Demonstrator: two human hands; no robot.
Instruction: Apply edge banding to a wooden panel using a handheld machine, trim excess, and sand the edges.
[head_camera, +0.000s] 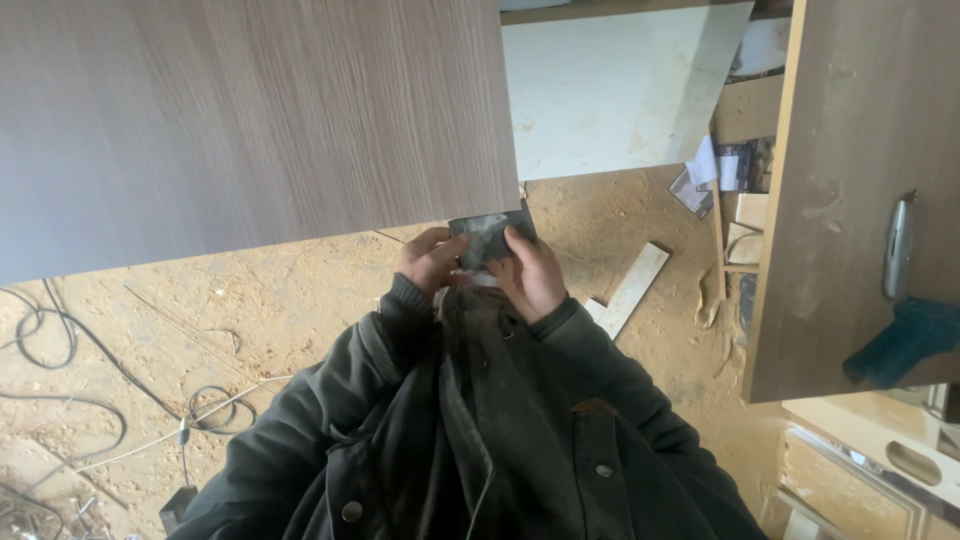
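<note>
Both hands have a tight grip on one small dark flat thing (492, 238), shiny like a phone, in the middle of the frame. The left hand (430, 262) holds its left side with fingers curled around the edge. The right hand (532, 275) holds its right side, and the thumb lies across the front. The dark thing sits just below the corner of a big grey-brown wooden board (250, 120), and its top edge is touching or almost touching that board; I cannot tell which.

The hands come out of the sleeves of a dark jacket (480, 430) that fills the bottom middle of the frame. It has round buttons down the front.

The big board covers the upper left of the frame. To its right, at the top, lies a pale white board (610, 90). At the far right stands another brown wooden panel (850, 150) with a metal handle (898, 245) on it and a dark blue-green cloth (905, 340) by its lower edge.

The floor (300, 300) is covered in sawdust. Black and white cables (60, 350) curl over it at the lower left. A short pale strip of wood (632, 288) lies on the floor, right of the hands.
</note>
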